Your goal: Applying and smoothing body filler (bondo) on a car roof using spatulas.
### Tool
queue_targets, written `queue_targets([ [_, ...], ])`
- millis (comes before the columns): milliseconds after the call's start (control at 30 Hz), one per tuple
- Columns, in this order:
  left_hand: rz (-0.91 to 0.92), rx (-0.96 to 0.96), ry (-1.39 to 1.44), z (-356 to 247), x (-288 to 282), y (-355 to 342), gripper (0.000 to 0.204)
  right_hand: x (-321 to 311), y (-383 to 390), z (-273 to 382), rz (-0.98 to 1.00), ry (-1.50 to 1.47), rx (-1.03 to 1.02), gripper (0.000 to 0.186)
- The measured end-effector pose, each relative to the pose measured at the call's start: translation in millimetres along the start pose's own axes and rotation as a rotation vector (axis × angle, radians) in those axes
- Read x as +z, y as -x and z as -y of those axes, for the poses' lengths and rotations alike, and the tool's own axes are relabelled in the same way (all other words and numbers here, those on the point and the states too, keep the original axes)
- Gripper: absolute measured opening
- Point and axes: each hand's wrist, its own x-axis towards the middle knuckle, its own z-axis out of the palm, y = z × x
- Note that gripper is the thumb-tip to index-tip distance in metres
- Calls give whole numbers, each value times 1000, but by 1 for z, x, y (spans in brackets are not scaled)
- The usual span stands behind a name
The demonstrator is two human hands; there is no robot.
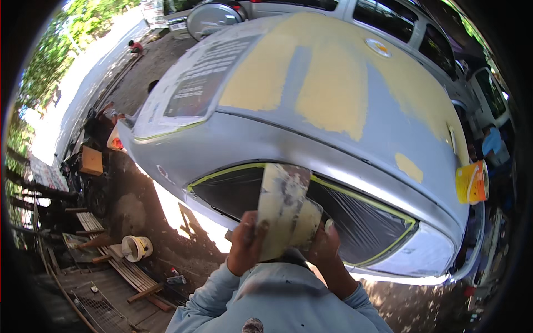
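My left hand [247, 238] grips a smeared, cream-stained flat board [275, 200] along its left side. A smaller putty spreader [304, 225] lies against the board's lower right, held in my right hand [326, 244] with the fingers closed. Both hands are in front of a silver-grey car's side window [363, 222], covered in dark plastic edged with yellow-green masking tape. Above them, the car's roof [261, 119] carries broad pale-yellow filler patches [333, 94] over grey.
A yellow-orange pail [471, 182] sits at the roof's right end. At left are a white bucket [136, 248], wooden slats [97, 233], a cardboard box [91, 161] and a motorbike [94, 197]. Other vehicles [383, 19] stand behind; a person [135, 47] is near the road.
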Motion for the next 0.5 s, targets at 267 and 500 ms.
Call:
queue_targets([
  [267,-57,75,-342,-47,38,58,53,40,-52,-21,155,395,61,85],
  [500,-577,40,-561,-37,24,90,45,14,-33,-96,587,743,-224,64],
])
